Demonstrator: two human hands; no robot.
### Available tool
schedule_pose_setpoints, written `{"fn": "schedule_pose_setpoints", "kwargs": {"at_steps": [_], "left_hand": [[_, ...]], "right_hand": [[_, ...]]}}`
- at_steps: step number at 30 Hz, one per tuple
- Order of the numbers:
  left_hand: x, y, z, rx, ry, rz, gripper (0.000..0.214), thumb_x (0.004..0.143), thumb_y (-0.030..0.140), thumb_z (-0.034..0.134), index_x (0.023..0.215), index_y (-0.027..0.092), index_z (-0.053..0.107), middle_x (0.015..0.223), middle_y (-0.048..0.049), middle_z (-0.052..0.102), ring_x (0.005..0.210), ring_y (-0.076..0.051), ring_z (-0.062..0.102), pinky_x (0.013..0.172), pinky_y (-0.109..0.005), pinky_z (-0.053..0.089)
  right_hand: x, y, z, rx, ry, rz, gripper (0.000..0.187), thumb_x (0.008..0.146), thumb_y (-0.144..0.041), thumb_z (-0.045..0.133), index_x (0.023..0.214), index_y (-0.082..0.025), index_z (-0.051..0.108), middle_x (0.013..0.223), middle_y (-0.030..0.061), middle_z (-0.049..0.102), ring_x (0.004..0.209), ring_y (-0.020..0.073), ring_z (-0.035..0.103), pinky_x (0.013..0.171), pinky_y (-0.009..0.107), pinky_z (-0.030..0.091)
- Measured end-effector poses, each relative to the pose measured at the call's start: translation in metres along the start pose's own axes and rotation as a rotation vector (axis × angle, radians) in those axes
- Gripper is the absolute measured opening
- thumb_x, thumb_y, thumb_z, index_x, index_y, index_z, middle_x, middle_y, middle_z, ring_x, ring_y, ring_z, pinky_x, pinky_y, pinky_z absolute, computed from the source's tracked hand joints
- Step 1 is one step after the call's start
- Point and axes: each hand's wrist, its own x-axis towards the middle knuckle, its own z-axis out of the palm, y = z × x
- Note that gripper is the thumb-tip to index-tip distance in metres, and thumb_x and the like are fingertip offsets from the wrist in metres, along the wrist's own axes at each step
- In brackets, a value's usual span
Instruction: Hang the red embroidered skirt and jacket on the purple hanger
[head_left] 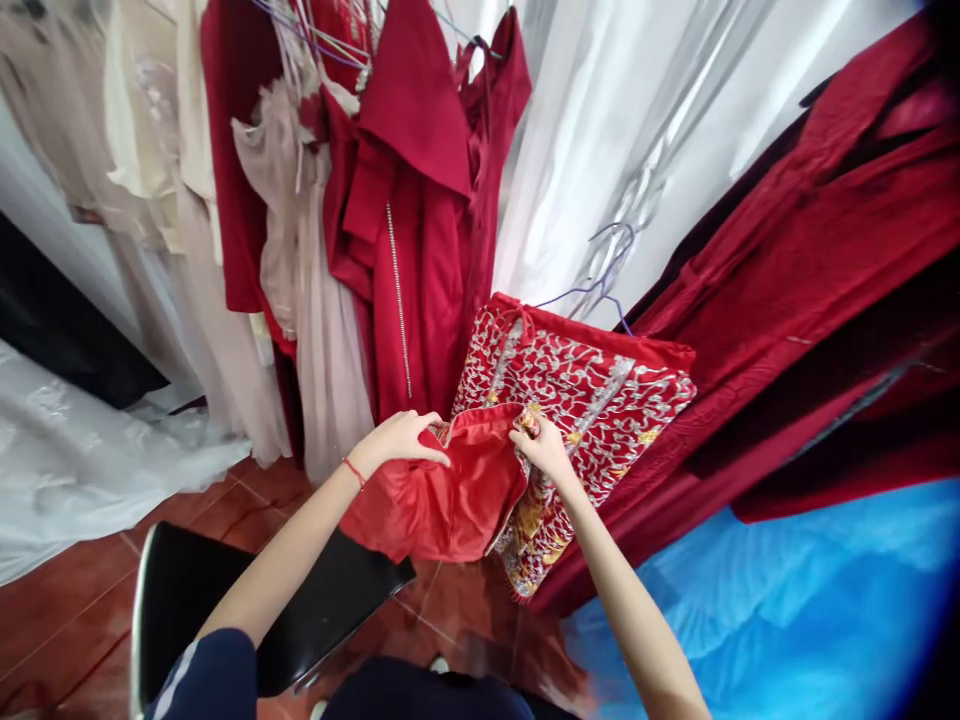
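Between my hands hangs a red garment [465, 500], its smooth red lining facing me and a zip or trim along its edge. My left hand [409, 437] grips its upper left edge, thumb on the lining. My right hand [541, 447] pinches the upper right corner, where a bit of gold trim shows. Just behind it, a red skirt with silver and gold embroidery [577, 370] hangs tilted from a purple wire hanger [600, 285]. The outer face of the garment I hold is mostly hidden.
Red dresses [420, 200] and pale gowns [307, 260] hang at the back left. On the right are a long dark red dress [787, 270] and blue fabric [787, 590]. A black chair [322, 620] stands low on the left over the red tiled floor [67, 640].
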Motion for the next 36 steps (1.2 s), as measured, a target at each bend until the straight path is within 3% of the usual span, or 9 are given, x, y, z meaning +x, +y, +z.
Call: {"fn": "schedule_pose_setpoints", "kwargs": {"at_steps": [4, 7, 11, 16, 21, 24, 30, 33, 36], "left_hand": [[0.023, 0.002, 0.016, -0.168, 0.088, -0.144, 0.088, 0.052, 0.045, 0.086, 0.129, 0.014, 0.058, 0.066, 0.0005, 0.065, 0.058, -0.019, 0.059, 0.065, -0.026, 0.043], [0.045, -0.008, 0.020, -0.427, 0.143, -0.170, 0.053, 0.067, 0.036, 0.075, 0.113, 0.013, 0.066, 0.077, -0.0040, 0.071, 0.067, -0.020, 0.063, 0.067, -0.027, 0.047], [0.070, -0.015, 0.015, -0.737, 0.307, -0.287, 0.017, 0.077, 0.027, 0.051, 0.075, 0.015, 0.063, 0.064, -0.0014, 0.066, 0.057, -0.015, 0.059, 0.058, -0.026, 0.047], [0.071, -0.012, -0.014, -1.022, 0.284, -0.220, 0.029, 0.078, 0.031, 0.051, 0.096, 0.012, 0.064, 0.086, -0.0083, 0.073, 0.077, -0.020, 0.069, 0.078, -0.035, 0.054], [0.051, -0.041, -0.044, -0.693, -0.046, 0.021, 0.034, 0.074, 0.030, 0.070, 0.104, 0.017, 0.061, 0.093, -0.0059, 0.072, 0.084, -0.020, 0.067, 0.082, -0.032, 0.052], [0.040, -0.072, -0.047, -0.366, 0.024, 0.034, 0.019, 0.085, 0.037, 0.061, 0.082, 0.019, 0.064, 0.075, -0.0027, 0.066, 0.073, -0.017, 0.062, 0.078, -0.031, 0.051], [0.056, -0.126, -0.001, -0.465, 0.066, 0.124, 0.024, 0.078, 0.035, 0.070, 0.099, 0.023, 0.066, 0.125, -0.0093, 0.060, 0.120, -0.024, 0.054, 0.110, -0.036, 0.038], [0.081, -0.149, 0.027, -0.638, -0.009, 0.012, 0.051, 0.071, 0.033, 0.076, 0.117, 0.022, 0.059, 0.124, -0.0109, 0.061, 0.120, -0.026, 0.056, 0.111, -0.037, 0.038], [0.102, -0.169, 0.036, -0.582, -0.084, -0.117, 0.039, 0.076, 0.040, 0.070, 0.109, 0.020, 0.065, 0.107, -0.0104, 0.071, 0.106, -0.030, 0.064, 0.103, -0.041, 0.045]], "right_hand": [[0.018, -0.005, -0.022, 0.259, -0.114, 0.102, 0.020, 0.064, -0.037, 0.057, 0.074, -0.019, 0.054, 0.065, -0.0009, 0.061, 0.059, 0.0140, 0.053, 0.060, 0.027, 0.046], [0.028, -0.027, -0.026, 0.339, -0.202, 0.068, 0.022, 0.068, -0.038, 0.062, 0.076, -0.019, 0.056, 0.068, -0.0004, 0.063, 0.065, 0.0156, 0.059, 0.065, 0.028, 0.049], [0.027, -0.061, -0.023, 0.254, -0.378, -0.086, 0.044, 0.071, -0.044, 0.070, 0.106, -0.017, 0.065, 0.102, 0.0062, 0.071, 0.096, 0.0231, 0.066, 0.084, 0.036, 0.054], [0.023, -0.087, -0.017, 0.088, -0.596, -0.252, 0.073, 0.077, -0.040, 0.062, 0.144, -0.016, 0.045, 0.147, 0.0077, 0.050, 0.138, 0.0267, 0.044, 0.114, 0.044, 0.036], [0.015, -0.096, 0.004, -0.110, -0.392, -0.312, 0.074, 0.084, -0.034, 0.060, 0.150, -0.012, 0.035, 0.148, 0.0120, 0.047, 0.136, 0.0305, 0.045, 0.116, 0.048, 0.034], [-0.001, -0.075, 0.040, -0.121, -0.268, -0.210, 0.068, 0.087, -0.042, 0.059, 0.147, -0.016, 0.042, 0.146, 0.0130, 0.050, 0.134, 0.0319, 0.049, 0.113, 0.049, 0.038], [0.012, -0.015, 0.132, -0.016, -0.206, -0.024, 0.066, 0.089, -0.050, 0.055, 0.144, -0.015, 0.047, 0.148, 0.0155, 0.046, 0.138, 0.0294, 0.044, 0.116, 0.049, 0.034], [0.046, -0.010, 0.143, 0.019, -0.182, -0.045, 0.062, 0.086, -0.048, 0.058, 0.139, -0.016, 0.052, 0.145, 0.0141, 0.050, 0.136, 0.0284, 0.046, 0.116, 0.049, 0.034], [0.069, -0.015, 0.133, 0.031, -0.111, -0.080, 0.052, 0.084, -0.048, 0.061, 0.129, -0.020, 0.060, 0.135, 0.0116, 0.060, 0.128, 0.0288, 0.054, 0.111, 0.047, 0.040]]}}
